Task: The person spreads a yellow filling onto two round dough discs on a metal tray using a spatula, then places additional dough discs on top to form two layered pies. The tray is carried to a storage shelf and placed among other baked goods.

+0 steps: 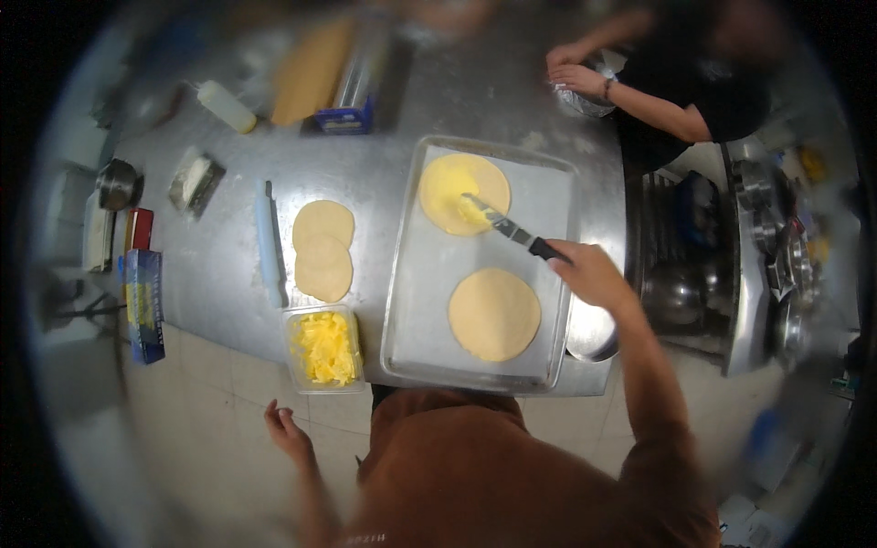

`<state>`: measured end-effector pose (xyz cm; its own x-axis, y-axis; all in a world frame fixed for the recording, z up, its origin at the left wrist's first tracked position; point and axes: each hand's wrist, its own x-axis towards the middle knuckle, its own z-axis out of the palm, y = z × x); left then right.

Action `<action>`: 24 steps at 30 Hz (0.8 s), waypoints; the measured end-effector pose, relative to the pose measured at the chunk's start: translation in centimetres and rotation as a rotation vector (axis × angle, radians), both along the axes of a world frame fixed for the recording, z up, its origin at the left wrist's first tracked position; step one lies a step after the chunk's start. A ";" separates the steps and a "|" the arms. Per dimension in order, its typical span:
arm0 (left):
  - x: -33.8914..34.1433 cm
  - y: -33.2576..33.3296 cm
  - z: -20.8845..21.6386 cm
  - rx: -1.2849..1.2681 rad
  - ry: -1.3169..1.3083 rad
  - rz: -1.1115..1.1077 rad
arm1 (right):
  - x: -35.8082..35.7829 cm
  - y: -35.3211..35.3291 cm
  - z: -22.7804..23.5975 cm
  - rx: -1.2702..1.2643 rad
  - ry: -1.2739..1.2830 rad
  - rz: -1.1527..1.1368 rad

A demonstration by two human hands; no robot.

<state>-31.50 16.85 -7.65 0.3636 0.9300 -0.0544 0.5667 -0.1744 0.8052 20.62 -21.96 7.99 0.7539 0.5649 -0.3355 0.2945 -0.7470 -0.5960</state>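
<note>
My right hand (592, 274) grips the black handle of an offset spatula (514, 232). The blade rests on a far dough round (440, 194), where soft yellow butter is smeared over part of the top. Nearer me lies a plain dough round (494, 314). Both sit on pale paper in a metal baking tray (390, 301). My left hand (290, 431) hangs off the table's near edge, empty, its fingers loosely apart. Closest to it is a clear plastic tub (352, 384) full of yellow butter pieces (325, 347). Two overlapping dough rounds (323, 251) lie beyond the tub.
A pale blue rolling pin (266, 245) lies left of the overlapping rounds. A squeeze bottle (227, 107) and a blue box (345, 120) are at the far left. Across the table, a co-worker's hands (577, 78) touch a foil-covered thing. A round metal pan (592, 331) borders the tray.
</note>
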 end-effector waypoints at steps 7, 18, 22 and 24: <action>8.9 -3.6 7.1 0.097 -0.207 -0.176 | -2.3 0.0 -5.6 0.122 0.163 -0.194; 13.1 -8.5 9.1 0.180 -0.064 -0.435 | -6.4 2.3 -6.2 0.058 0.248 -0.159; 13.5 -8.8 9.3 0.172 -0.061 -0.448 | -6.7 3.4 -5.4 0.071 0.260 -0.130; 13.8 -8.7 9.3 0.169 -0.068 -0.456 | -6.7 3.8 -5.2 0.079 0.277 -0.119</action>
<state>-17.72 8.16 1.64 0.7332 0.6691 0.1217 0.3495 -0.5241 0.7766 13.89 -18.18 2.78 0.7022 0.5108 -0.4960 0.0259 -0.7145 -0.6991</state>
